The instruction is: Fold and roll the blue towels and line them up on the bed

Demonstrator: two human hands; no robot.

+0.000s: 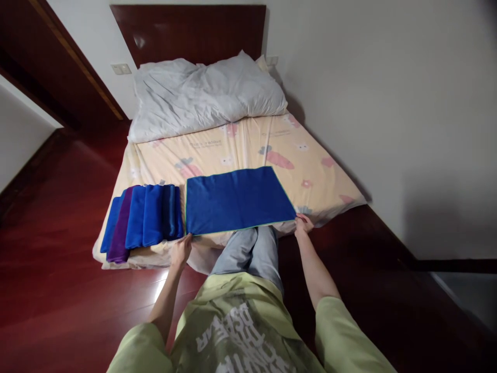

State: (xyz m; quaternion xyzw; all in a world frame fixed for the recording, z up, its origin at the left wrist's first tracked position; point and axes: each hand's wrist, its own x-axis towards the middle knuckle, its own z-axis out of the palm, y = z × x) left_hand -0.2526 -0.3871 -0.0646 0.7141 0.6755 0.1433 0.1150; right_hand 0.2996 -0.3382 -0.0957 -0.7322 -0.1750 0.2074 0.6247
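Observation:
A blue towel (238, 201) with a thin green edge lies spread flat near the front of the bed. My left hand (181, 249) pinches its near left corner, and my right hand (303, 224) grips the near right corner. Just left of this towel sits a row of folded towels (153, 215), several blue and one purple (121, 228), packed side by side. My left hand is close to the right end of that row but apart from it.
The bed (322, 199) has a pale sheet with carrot and rabbit prints. A grey-white pillow or quilt (209, 96) lies before the dark headboard (190, 31). A wall (388, 119) stands along the right; dark red floor (58, 290) surrounds the bed.

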